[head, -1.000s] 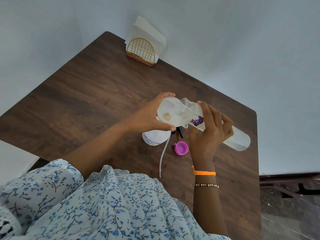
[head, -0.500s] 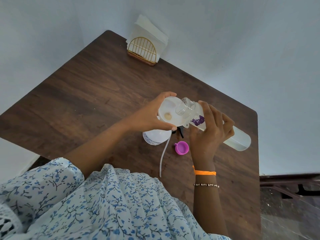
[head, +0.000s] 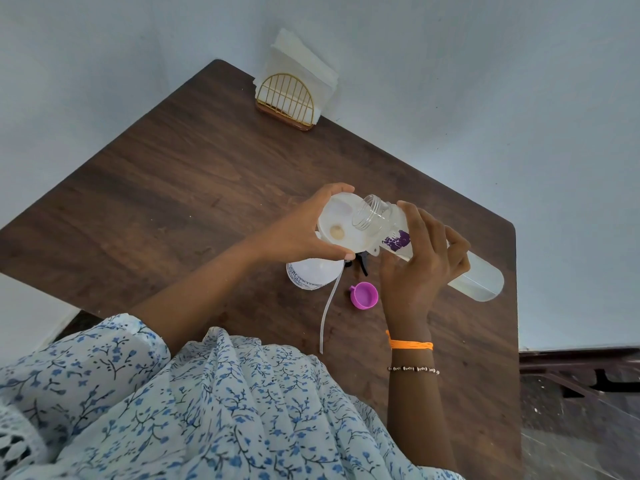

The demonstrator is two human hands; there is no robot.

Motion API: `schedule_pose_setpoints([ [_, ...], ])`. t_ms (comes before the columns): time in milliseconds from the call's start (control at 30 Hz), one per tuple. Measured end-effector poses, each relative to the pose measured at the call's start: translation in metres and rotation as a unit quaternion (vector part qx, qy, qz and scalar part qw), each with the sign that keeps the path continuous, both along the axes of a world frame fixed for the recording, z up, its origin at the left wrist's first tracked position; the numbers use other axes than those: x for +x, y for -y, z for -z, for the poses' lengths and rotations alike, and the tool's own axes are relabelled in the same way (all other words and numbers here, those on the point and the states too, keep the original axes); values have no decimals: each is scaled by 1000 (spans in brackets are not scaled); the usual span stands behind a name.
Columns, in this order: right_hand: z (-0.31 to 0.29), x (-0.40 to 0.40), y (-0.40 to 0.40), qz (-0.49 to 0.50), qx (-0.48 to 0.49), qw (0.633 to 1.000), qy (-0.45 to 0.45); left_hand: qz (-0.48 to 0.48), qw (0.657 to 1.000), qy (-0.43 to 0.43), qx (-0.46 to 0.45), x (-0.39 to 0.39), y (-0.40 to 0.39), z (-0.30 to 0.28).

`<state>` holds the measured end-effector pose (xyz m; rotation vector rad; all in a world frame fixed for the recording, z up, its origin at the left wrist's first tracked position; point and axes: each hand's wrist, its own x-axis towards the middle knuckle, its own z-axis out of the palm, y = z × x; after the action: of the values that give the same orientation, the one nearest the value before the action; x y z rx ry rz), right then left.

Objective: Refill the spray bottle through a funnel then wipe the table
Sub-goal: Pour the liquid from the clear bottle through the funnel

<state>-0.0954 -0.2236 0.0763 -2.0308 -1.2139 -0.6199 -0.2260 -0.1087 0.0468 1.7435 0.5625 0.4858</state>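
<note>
Left hand (head: 294, 233): grips the funnel (head: 341, 226) on the spray bottle (head: 311, 275).
Right hand (head: 420, 258): grips the tilted clear bottle (head: 474, 278).

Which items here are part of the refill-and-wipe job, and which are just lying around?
In use: funnel, spray bottle, clear bottle, left hand, right hand, napkins, table.
Lying about: pink cap, sprayer tube.

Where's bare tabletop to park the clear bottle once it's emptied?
Widest free patch: left and centre of the table, between the napkin holder and the left hand. A smaller strip lies along the right edge under the clear bottle. Crowded: the near middle, where the spray bottle, its dip tube and the pink cap sit.
</note>
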Motion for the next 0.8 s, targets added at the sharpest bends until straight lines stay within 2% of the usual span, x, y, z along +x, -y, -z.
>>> schedule_pose_setpoints([
  [800,-2,-1,-2,-2,-2,1000,-1,1,1000,-3,1,1,0,1],
])
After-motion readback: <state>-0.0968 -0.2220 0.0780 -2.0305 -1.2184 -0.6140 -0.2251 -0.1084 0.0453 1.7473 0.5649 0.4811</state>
